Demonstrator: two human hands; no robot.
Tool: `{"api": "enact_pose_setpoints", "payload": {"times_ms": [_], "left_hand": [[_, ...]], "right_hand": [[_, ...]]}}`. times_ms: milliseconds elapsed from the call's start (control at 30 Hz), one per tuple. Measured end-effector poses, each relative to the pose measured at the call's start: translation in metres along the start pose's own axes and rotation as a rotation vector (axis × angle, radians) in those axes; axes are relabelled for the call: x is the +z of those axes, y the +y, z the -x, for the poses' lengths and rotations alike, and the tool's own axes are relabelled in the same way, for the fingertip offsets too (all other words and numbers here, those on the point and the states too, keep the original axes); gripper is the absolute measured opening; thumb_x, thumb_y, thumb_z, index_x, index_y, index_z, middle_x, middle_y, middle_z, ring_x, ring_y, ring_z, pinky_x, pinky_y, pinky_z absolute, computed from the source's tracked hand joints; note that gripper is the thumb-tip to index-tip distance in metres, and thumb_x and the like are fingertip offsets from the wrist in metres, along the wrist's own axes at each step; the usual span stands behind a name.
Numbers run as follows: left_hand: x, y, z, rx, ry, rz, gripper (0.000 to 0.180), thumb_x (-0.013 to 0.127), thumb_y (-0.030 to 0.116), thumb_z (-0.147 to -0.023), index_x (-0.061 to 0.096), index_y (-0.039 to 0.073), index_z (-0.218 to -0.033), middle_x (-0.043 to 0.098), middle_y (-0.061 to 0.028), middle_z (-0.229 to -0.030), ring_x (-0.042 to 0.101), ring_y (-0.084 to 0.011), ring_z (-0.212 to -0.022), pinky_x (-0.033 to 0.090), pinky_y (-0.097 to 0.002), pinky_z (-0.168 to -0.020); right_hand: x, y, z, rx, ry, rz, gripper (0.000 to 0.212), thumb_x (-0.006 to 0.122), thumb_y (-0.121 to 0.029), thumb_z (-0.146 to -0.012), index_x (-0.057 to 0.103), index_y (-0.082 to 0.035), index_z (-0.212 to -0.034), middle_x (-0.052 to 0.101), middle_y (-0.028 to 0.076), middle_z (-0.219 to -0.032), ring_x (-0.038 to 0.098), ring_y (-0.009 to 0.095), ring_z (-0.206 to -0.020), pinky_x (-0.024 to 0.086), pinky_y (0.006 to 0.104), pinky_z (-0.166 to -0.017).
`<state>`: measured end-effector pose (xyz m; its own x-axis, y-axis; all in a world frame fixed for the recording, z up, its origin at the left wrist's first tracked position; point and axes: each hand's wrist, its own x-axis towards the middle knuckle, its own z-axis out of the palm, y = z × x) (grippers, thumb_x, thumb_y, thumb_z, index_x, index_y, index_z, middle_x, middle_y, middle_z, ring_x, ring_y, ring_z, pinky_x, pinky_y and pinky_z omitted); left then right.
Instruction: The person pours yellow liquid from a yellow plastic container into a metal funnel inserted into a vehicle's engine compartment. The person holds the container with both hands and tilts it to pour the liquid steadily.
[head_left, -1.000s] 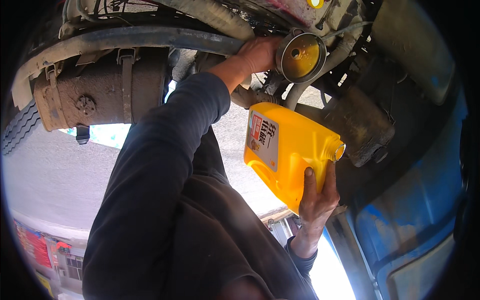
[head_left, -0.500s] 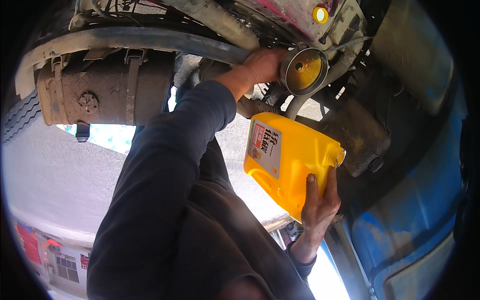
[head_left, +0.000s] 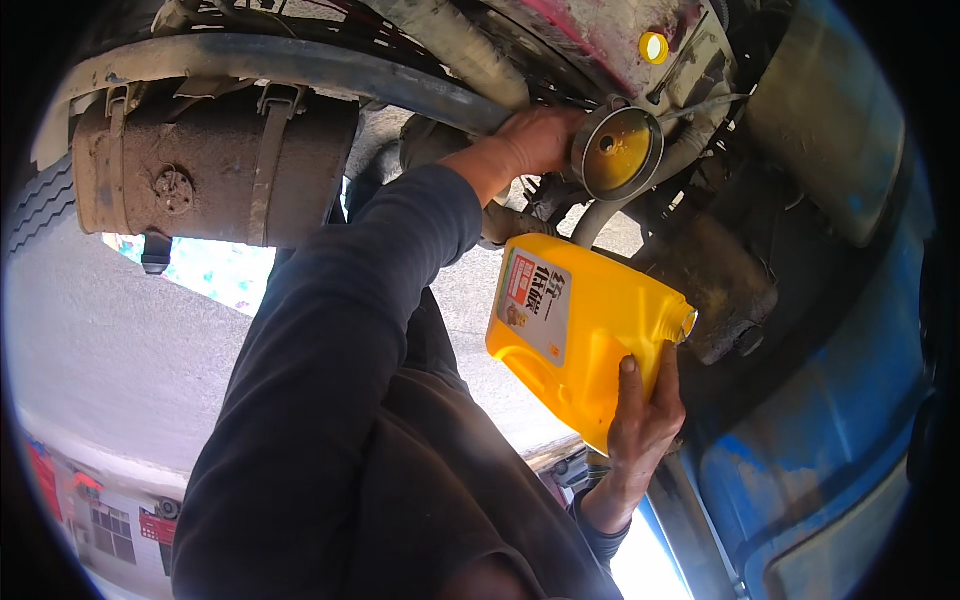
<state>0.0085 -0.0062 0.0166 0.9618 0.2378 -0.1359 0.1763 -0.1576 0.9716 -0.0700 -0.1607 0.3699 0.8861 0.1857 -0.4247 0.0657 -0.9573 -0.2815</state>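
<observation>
Centrally, the right hand (head_left: 640,430) wraps its fingers around the underside of a yellow plastic jug (head_left: 585,335), boxy and smooth, with a paper label on its face and its open spout at the right edge. At upper centre the left hand (head_left: 540,140) closes on the rim of a round metal funnel (head_left: 617,152), its bowl coated yellow; how far the fingers wrap behind is hard to see. A small yellow cap (head_left: 653,46) sits on the grimy red engine above. A rusty strapped cylindrical tank (head_left: 215,170) fills the upper left; blue painted metal (head_left: 830,470) curves along the lower right.
</observation>
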Motion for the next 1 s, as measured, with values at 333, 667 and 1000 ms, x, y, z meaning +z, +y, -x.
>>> {"api": "enact_pose_setpoints", "payload": {"times_ms": [333, 667, 1000], "left_hand": [[-0.003, 0.003, 0.001, -0.006, 0.008, -0.049, 0.044, 0.080, 0.034, -0.083, 0.069, 0.018, -0.122, 0.075, -0.0125, -0.121, 0.070, -0.0378, -0.113, 0.058, -0.0477, -0.096], [0.001, 0.006, -0.001, -0.080, -0.034, -0.085, 0.054, 0.082, 0.040, -0.081, 0.068, 0.018, -0.127, 0.073, -0.0156, -0.125, 0.068, -0.0403, -0.117, 0.057, -0.0473, -0.098], [0.000, 0.005, 0.001, -0.010, 0.048, -0.084, 0.042, 0.074, 0.034, -0.089, 0.068, 0.013, -0.126, 0.073, -0.0181, -0.124, 0.067, -0.0434, -0.115, 0.057, -0.0485, -0.097]], "right_hand": [[-0.002, 0.008, 0.003, -0.011, 0.022, 0.078, 0.058, 0.065, -0.031, -0.106, 0.054, 0.004, -0.151, 0.077, 0.019, -0.111, 0.077, 0.020, -0.092, 0.062, 0.0322, -0.081], [-0.008, 0.015, 0.000, -0.235, 0.041, 0.332, 0.041, 0.069, -0.017, -0.105, 0.063, 0.006, -0.137, 0.072, 0.027, -0.122, 0.079, 0.035, -0.103, 0.066, 0.0417, -0.084], [-0.007, 0.008, 0.000, -0.071, 0.042, 0.135, 0.056, 0.070, -0.017, -0.100, 0.055, 0.004, -0.150, 0.075, 0.027, -0.110, 0.078, 0.037, -0.100, 0.061, 0.0408, -0.089]]}}
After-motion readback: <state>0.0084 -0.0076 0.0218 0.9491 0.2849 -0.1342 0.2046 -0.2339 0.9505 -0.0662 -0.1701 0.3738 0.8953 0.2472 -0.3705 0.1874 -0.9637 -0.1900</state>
